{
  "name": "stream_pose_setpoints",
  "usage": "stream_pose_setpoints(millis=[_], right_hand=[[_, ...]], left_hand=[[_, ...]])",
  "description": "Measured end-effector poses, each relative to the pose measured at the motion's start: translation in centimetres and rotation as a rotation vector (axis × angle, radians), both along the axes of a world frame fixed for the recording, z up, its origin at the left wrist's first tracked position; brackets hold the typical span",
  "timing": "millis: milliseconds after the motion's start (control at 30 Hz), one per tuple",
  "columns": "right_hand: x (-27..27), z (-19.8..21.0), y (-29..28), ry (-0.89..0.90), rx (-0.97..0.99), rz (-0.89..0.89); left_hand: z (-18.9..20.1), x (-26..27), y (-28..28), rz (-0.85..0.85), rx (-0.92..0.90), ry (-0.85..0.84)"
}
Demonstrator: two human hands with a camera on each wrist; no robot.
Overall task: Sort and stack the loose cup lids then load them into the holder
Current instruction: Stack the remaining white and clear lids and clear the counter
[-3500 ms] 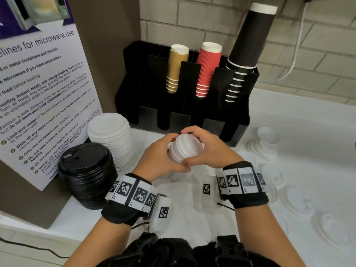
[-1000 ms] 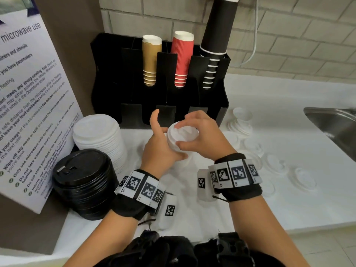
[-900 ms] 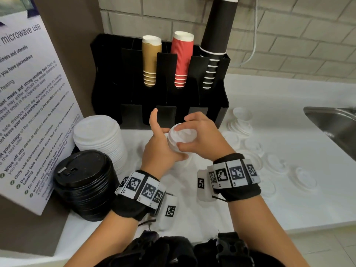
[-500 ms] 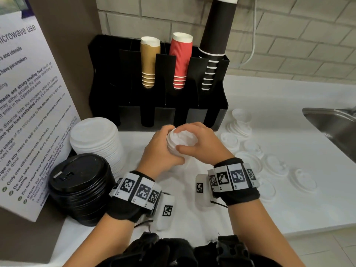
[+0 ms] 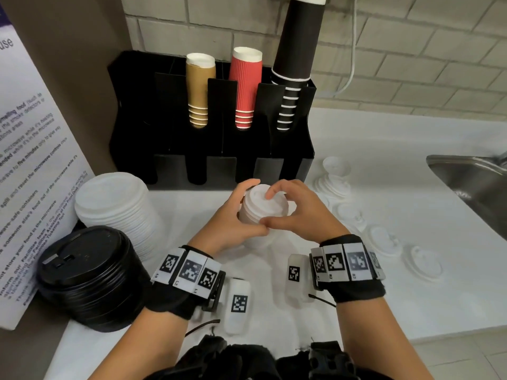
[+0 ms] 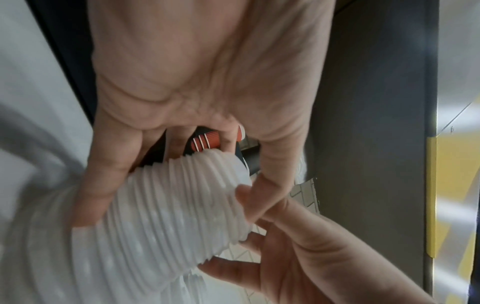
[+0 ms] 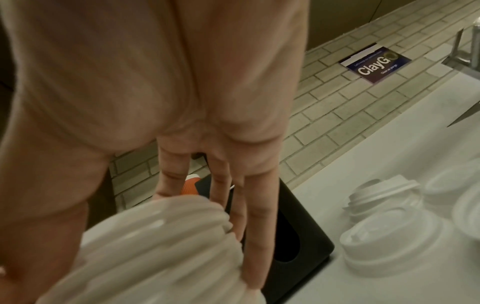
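A tall stack of small white lids (image 5: 260,201) stands upright in front of the black holder (image 5: 211,149), held between both hands. My left hand (image 5: 251,209) wraps round its left side, fingers behind and thumb in front. My right hand (image 5: 277,208) grips the top from the right, thumb on the near side and one fingertip on the top lid. The left wrist view shows the ribbed lid stack (image 6: 176,205) inside my curled left fingers (image 6: 103,185). In the right wrist view my right fingers (image 7: 253,236) lie along the lid stack (image 7: 155,246).
Gold, red and black cup stacks fill the holder's upper slots. A wide white lid stack (image 5: 118,204) and a black lid stack (image 5: 87,278) stand at the left. Loose white lids (image 5: 381,239) and a short lid pile (image 5: 333,176) lie at the right, before the sink (image 5: 477,176).
My left fingers, straight up a second ago, have curled round the stack. My right index finger has come to rest on the top lid. The stack stays in both hands.
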State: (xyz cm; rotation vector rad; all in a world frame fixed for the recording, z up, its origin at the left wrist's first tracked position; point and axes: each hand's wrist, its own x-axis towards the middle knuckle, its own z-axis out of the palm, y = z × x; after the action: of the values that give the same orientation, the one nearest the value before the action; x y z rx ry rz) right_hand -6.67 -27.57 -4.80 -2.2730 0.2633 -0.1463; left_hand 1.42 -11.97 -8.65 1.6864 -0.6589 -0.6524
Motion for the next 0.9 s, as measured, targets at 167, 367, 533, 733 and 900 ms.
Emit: stream_pose_setpoints(millis=[167,367,533,733,900], right_hand=[[-0.4,0.0,-1.7,-0.03,0.01,0.024],[-0.9,1.4,-6.8,-0.001,0.066,-0.122],[-1.2,1.6,-11.5,0.71,-0.54,-0.029],[-1.0,-0.4,-10.5,0.818,-0.68,0.153],[-0.7,-0.8,-10.3,0.815,-0.69,0.212]], left_hand=[[0.0,-0.3,-2.1,0.058,-0.003,-0.014],[-0.3,-0.2,-3.4,0.117,0.028,-0.029],[0.2,0.0,-3.6,0.206,0.078,-0.185],[0.2,0.4,-3.8,0.23,0.07,-0.204],[0.2,0.7,-4.3,0.249,0.102,-0.251]])
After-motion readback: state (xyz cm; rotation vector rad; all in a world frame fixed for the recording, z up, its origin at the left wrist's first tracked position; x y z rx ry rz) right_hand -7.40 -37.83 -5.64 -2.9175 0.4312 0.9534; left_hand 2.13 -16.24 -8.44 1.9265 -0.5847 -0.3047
